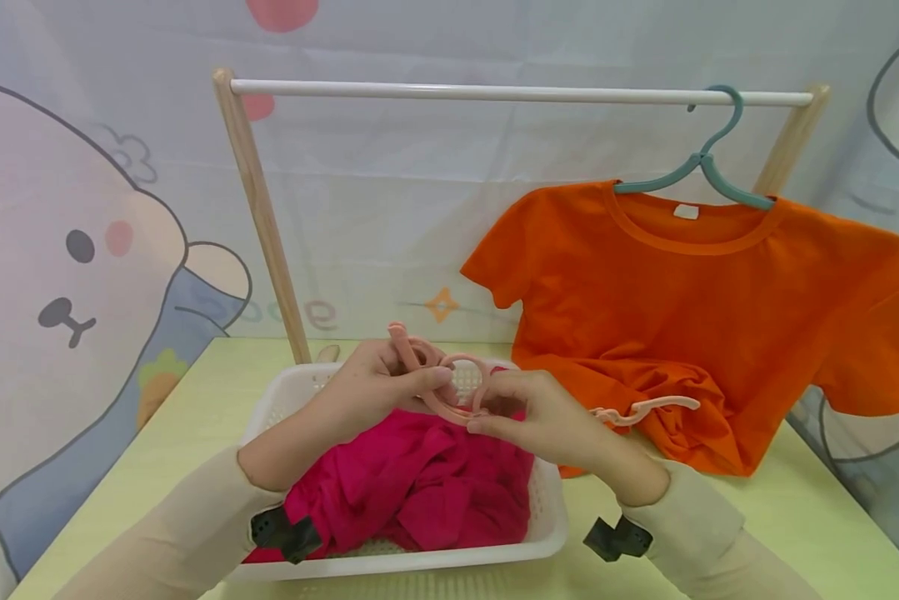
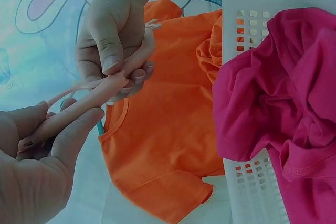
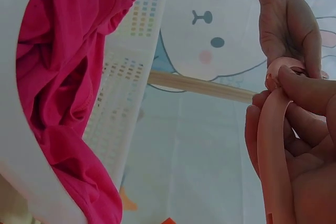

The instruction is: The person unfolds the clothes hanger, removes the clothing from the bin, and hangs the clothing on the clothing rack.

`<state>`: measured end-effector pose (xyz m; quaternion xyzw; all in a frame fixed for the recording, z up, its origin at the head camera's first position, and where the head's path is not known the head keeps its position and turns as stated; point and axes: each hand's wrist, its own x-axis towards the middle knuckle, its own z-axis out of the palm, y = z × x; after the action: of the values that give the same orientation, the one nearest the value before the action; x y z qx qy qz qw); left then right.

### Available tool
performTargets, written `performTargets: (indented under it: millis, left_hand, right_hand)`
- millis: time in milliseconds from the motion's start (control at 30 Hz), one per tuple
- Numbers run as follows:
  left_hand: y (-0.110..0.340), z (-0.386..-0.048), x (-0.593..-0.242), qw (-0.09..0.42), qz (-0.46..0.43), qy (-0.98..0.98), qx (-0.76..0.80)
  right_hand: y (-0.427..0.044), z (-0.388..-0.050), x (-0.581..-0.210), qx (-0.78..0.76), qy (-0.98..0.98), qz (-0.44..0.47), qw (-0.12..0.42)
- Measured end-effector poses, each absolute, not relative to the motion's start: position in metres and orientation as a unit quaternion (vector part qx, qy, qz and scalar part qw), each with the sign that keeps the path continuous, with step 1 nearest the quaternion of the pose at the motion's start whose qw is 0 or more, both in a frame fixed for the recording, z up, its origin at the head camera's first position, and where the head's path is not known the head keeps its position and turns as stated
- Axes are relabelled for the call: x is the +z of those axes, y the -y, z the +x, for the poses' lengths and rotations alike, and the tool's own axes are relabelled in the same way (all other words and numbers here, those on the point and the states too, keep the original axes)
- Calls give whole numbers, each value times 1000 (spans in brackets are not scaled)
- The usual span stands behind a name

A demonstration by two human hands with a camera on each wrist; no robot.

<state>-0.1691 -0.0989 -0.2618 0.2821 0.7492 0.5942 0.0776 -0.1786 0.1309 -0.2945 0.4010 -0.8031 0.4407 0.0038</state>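
We see the rack [image 1: 262, 217] supporting the orange shirt [image 1: 666, 300], and the white basket [image 1: 449, 557] containing the magenta cloth [image 1: 434, 483]. The teal hanger [image 1: 704, 157] hooks over the rail [image 1: 456, 92], holding the shirt up. Above the basket, the left hand [image 1: 377, 379] and right hand [image 1: 535, 412] clamp fingers round the pink hanger [image 3: 274, 153], apparently to steady it.

A pale yellow-green table [image 1: 194, 417] spreads to either side of a white perforated basket [image 1: 419, 562], which sits directly on it. Just behind the basket's far left corner, a rack's wooden post [image 1: 262, 217] comes down to the table. Right of the basket, an orange T-shirt's [image 1: 666, 292] lower part rests bunched on it.
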Motion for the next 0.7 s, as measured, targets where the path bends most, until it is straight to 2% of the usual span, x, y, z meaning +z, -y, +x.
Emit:
performTargets:
  millis: [700]
  left_hand:
    - [100,-151,-267,17,225,-686,692]
  right_hand:
    - [-126,-170,-287,546,756,359,42]
